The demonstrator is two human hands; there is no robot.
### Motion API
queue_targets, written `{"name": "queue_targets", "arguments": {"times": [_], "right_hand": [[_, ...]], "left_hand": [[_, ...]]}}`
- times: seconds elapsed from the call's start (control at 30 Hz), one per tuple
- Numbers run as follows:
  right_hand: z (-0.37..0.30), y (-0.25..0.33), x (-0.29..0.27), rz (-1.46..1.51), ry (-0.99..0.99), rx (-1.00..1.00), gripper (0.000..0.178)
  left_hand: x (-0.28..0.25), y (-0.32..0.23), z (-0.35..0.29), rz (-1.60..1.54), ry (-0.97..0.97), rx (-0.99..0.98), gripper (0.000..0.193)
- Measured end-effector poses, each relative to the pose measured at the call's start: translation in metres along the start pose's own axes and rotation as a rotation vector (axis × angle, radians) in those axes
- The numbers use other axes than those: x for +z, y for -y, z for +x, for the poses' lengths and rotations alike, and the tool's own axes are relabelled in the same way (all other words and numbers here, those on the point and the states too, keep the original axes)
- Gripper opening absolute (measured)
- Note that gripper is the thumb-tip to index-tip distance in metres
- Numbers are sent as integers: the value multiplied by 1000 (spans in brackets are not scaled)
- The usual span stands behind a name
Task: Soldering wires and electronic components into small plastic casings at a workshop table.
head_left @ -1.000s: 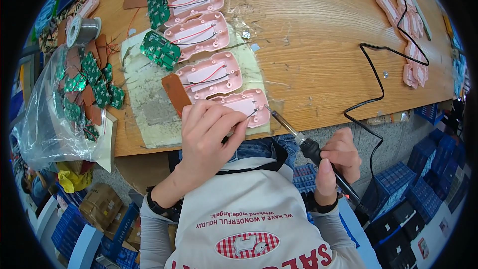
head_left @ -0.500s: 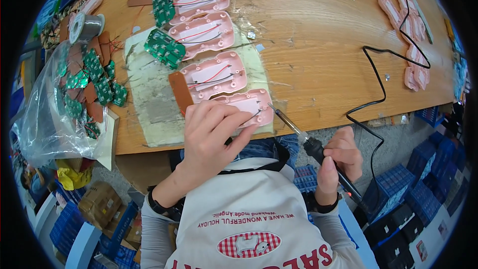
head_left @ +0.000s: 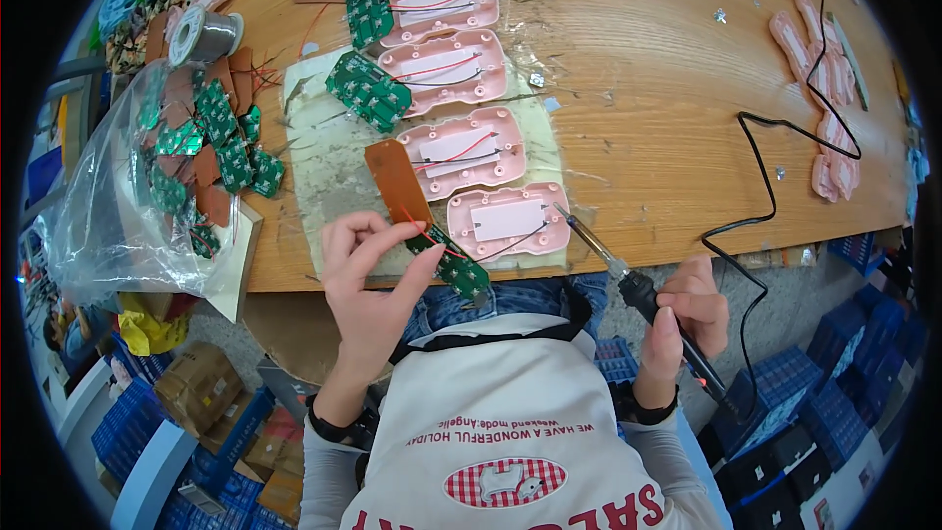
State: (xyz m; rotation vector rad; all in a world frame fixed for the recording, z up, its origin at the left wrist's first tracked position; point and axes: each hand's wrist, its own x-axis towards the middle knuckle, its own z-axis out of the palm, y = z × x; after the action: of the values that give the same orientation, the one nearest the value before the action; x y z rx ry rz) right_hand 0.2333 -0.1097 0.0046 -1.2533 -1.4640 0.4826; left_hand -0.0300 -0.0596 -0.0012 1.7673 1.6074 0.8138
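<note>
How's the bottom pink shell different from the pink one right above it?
The bottom shell has just a black wire reaching over it; the upper shell has red and black wires. The bottom shell's board shows green; the upper shell's board shows brown. Both shells are pink with a white rectangle inside.

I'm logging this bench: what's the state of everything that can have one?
Black-handled soldering iron, held in right hand
Nearest pink plastic shell, hollow side up
Rectangular green circuit board, slanted, at left hand
Round silvery solder spool, wound
Clear plastic bag, crumpled
Thin black cord, kinked
</note>
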Motion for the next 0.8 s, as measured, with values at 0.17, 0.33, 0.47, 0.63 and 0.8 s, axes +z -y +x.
{"name": "queue_targets", "arguments": {"times": [0.17,0.33,0.47,0.63,0.8], "right_hand": [[0,-2,-4,1,-8,1,12],[0,-4,-4,9,-24,9,12],[-1,-6,-5,23,-36,15,12],[-1,-8,-5,32,-55,24,12],[0,-9,-4,57,-42,16,12]], "left_hand": [[12,-9,4,-214,-20,0,21],[19,-33,19,0,125,283,19],[30,-36,29,87,157,376,17],[39,-35,34,133,143,422,14],[44,-31,34,133,137,419,14]]}}
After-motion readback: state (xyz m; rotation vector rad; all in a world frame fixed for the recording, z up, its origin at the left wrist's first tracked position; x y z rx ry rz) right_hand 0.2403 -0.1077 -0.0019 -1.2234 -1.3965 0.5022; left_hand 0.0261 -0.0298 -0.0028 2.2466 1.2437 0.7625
